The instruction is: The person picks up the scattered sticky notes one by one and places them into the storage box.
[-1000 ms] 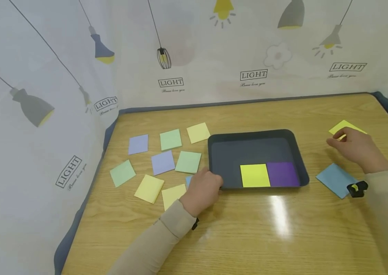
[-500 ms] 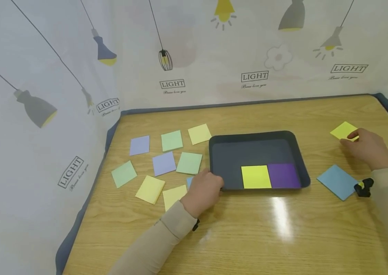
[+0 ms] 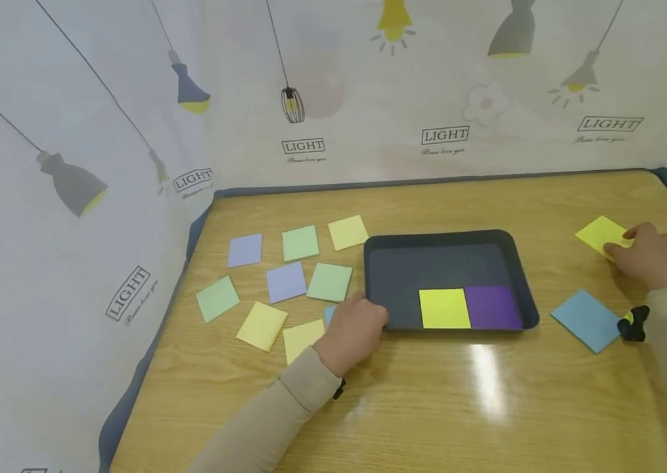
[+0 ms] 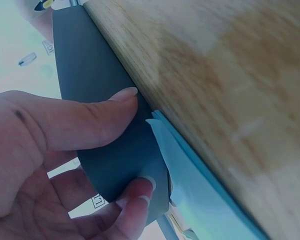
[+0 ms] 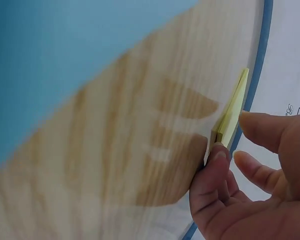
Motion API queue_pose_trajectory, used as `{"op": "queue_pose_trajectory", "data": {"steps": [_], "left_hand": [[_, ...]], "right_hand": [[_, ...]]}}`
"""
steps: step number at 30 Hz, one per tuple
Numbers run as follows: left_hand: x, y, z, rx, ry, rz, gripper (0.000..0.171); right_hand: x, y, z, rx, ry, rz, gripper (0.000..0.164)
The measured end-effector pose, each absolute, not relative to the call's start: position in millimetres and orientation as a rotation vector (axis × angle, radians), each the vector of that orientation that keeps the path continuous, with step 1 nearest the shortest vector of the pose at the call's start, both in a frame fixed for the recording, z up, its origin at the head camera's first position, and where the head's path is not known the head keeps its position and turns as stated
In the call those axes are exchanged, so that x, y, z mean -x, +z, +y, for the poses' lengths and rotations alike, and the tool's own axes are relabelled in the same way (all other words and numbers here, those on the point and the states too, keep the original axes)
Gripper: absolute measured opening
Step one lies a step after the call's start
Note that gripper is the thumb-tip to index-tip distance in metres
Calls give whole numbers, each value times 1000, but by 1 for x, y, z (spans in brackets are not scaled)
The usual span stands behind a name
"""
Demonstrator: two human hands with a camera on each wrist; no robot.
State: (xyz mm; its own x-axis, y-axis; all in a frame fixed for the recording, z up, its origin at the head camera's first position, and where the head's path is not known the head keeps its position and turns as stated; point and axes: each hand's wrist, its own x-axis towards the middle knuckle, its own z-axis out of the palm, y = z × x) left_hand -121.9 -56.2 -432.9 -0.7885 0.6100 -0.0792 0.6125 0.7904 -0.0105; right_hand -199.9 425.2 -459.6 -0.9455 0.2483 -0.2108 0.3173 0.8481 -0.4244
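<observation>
In the head view, my left hand point(image 3: 352, 334) grips the near left corner of a dark grey tray point(image 3: 413, 256). The left wrist view shows its thumb and fingers on the tray wall point(image 4: 92, 60), beside a blue sticky note pad point(image 4: 190, 185). A bright yellow sticky note point(image 3: 444, 309) and a purple one point(image 3: 494, 307) lie side by side along the tray's near edge. At the far right, my right hand point(image 3: 651, 257) pinches the right edge of a yellow sticky note pad point(image 3: 599, 233). The right wrist view shows the thumb and fingers around that pad point(image 5: 233, 112).
Green point(image 3: 300, 243), lilac point(image 3: 286, 282) and pale yellow sticky notes point(image 3: 262, 326) lie scattered left of the tray. A blue sticky note pad point(image 3: 586, 320) lies near my right wrist. Patterned cloth point(image 3: 368, 151) hangs behind the wooden table point(image 3: 428, 407).
My right hand has moved right across the yellow pad, from over its near side to its right edge. The left hand stays at the tray corner. The view has shifted slightly.
</observation>
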Motion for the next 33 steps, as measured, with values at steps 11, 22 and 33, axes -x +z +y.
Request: {"op": "queue_pose_trajectory", "data": {"steps": [11, 22, 33], "left_hand": [[120, -434, -55, -1008, -82, 2908, 8], [121, -434, -56, -1002, -66, 2915, 9], [121, -433, -56, -979, -43, 2913, 9]], "right_hand": [[206, -469, 433, -572, -706, 2851, 79], [206, -465, 429, -358, -615, 2912, 71], [204, -460, 427, -390, -553, 2850, 76]]}}
